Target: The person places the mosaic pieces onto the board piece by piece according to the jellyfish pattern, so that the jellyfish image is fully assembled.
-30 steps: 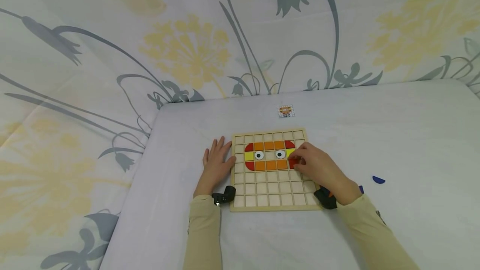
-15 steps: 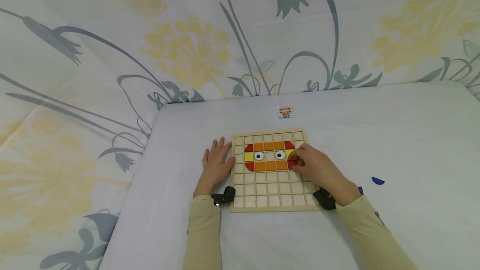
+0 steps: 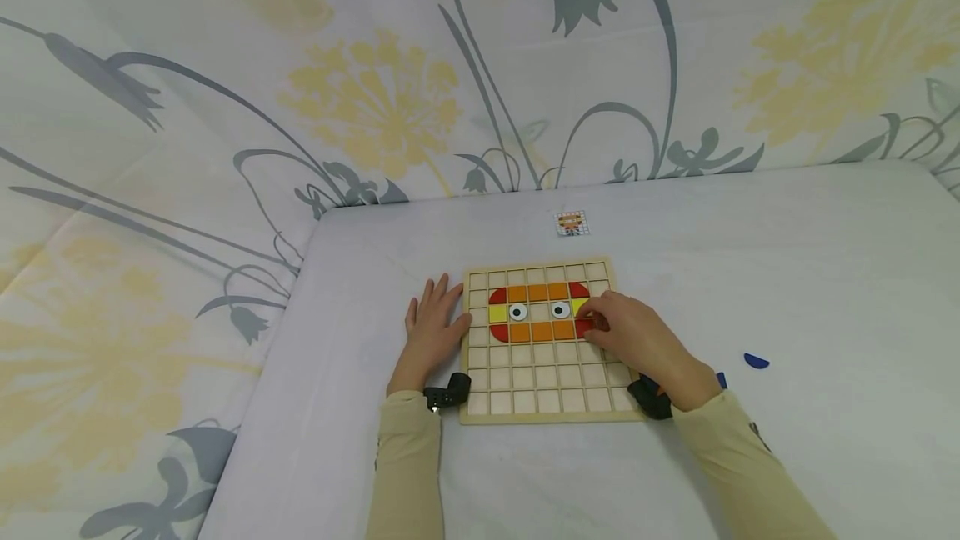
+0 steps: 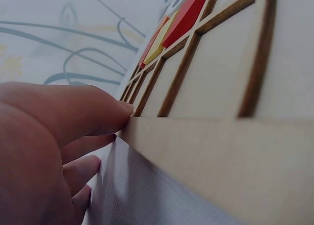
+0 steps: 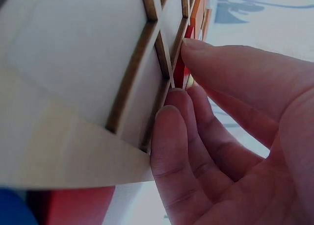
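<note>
A wooden grid board (image 3: 551, 417) lies on the white cloth, with orange, yellow and red tiles and two round eye tiles set in its cells. My left hand (image 3: 433, 333) lies with straight fingers at the board's left edge; the left wrist view has its thumb touching the frame. Over the right side of the board, my right hand (image 3: 641, 338) pinches a red rounded tile (image 3: 583, 328) at the lower right corner of the coloured pattern. Seen from the right wrist, the thumb tip is against this red tile (image 5: 180, 74), and the fingers curl beside it, partly hiding it.
A small picture card (image 3: 572, 223) lies behind the board. Right of my right arm is a blue half-round piece (image 3: 756, 361). More blue and red pieces, partly hidden, lie by the right wrist; a red one (image 5: 81, 205) shows beyond the board's edge.
My right hand has shifted very slightly, and the red tile under it now sits in line with its cell, less tilted than a second ago. The left hand stays put.
</note>
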A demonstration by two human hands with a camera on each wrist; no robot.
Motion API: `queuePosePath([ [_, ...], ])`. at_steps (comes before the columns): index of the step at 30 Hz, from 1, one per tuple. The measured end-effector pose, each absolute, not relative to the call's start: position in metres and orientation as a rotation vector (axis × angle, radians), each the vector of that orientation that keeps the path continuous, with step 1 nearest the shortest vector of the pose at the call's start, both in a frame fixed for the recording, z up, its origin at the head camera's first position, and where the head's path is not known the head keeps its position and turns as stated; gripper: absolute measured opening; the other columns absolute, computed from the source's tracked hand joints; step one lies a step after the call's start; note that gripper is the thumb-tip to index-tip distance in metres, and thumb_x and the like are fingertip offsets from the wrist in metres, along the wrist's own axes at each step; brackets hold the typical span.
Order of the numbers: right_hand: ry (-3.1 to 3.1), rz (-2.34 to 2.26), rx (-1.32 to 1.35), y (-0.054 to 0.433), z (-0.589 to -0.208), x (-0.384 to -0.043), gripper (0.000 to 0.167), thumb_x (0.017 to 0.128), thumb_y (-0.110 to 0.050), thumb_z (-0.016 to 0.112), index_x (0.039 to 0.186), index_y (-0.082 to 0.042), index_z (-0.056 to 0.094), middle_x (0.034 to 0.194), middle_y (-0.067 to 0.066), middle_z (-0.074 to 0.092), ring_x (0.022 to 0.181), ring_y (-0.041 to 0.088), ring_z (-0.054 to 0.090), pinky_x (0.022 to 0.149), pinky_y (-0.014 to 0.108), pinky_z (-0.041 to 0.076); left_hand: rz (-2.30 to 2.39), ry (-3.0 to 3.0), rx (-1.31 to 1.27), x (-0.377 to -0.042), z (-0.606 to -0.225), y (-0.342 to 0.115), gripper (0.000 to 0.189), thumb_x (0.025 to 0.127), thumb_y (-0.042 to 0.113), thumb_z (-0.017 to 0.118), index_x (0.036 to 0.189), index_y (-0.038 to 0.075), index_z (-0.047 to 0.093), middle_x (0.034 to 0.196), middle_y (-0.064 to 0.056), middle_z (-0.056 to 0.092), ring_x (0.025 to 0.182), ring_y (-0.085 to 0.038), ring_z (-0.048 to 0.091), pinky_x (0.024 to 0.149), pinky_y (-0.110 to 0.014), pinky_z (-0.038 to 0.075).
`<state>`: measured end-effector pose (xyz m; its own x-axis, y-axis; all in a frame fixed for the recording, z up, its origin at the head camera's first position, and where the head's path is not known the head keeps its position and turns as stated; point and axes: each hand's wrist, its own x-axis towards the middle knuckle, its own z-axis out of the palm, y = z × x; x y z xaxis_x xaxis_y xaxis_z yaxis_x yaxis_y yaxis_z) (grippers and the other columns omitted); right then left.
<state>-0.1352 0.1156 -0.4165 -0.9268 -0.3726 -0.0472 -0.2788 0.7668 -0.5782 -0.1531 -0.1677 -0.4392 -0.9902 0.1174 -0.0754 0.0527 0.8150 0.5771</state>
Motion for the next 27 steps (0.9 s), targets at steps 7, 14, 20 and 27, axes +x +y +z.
queuePosePath([
  [7, 2.774, -0.877, -0.5, 0.116, -0.417, -0.136, 0.02, 0.079, -0.013, 0.066, 0.099, -0.008, 0.063, 0.071, -0.003, 0.05, 0.065, 0.015, 0.044, 0.059, 0.028, 0.038, 0.919, 2.884, 0.143, -0.153, -0.44, -0.167, 0.051, 0.089, 0.029, 0.049, 0.136, 0.013, 0.038, 0.148, -0.007, 0.017, 0.135, -0.023, 0.003, 0.104, -0.047, -0.003],
  [14, 2.778, -0.885, -0.543, 0.114, -0.417, -0.136, 0.019, 0.079, -0.013, 0.066, 0.098, -0.007, 0.064, 0.07, -0.003, 0.05, 0.064, 0.014, 0.044, 0.059, 0.027, 0.037, 0.876, 2.882, 0.147, -0.155, -0.44, -0.17, 0.052, 0.09, 0.03, 0.048, 0.137, 0.014, 0.036, 0.148, -0.005, 0.015, 0.135, -0.022, 0.002, 0.104, -0.047, -0.004],
  [20, 2.779, -0.892, -0.543, 0.115, -0.416, -0.139, 0.019, 0.082, -0.014, 0.064, 0.1, -0.009, 0.064, 0.071, -0.002, 0.049, 0.065, 0.015, 0.044, 0.059, 0.028, 0.037, 0.861, 2.895, 0.149, -0.157, -0.441, -0.174, 0.052, 0.089, 0.029, 0.048, 0.137, 0.014, 0.036, 0.148, -0.006, 0.016, 0.135, -0.022, 0.003, 0.104, -0.046, -0.004],
  [27, 2.77, -0.914, -0.499, 0.133, -0.412, -0.14, 0.022, 0.086, -0.019, 0.059, 0.104, -0.008, 0.063, 0.079, 0.0, 0.054, 0.072, 0.018, 0.047, 0.068, 0.033, 0.042, 0.905, 2.882, 0.147, -0.155, -0.441, -0.17, 0.051, 0.089, 0.029, 0.048, 0.137, 0.014, 0.037, 0.148, -0.004, 0.015, 0.135, -0.021, 0.002, 0.104, -0.045, -0.005],
])
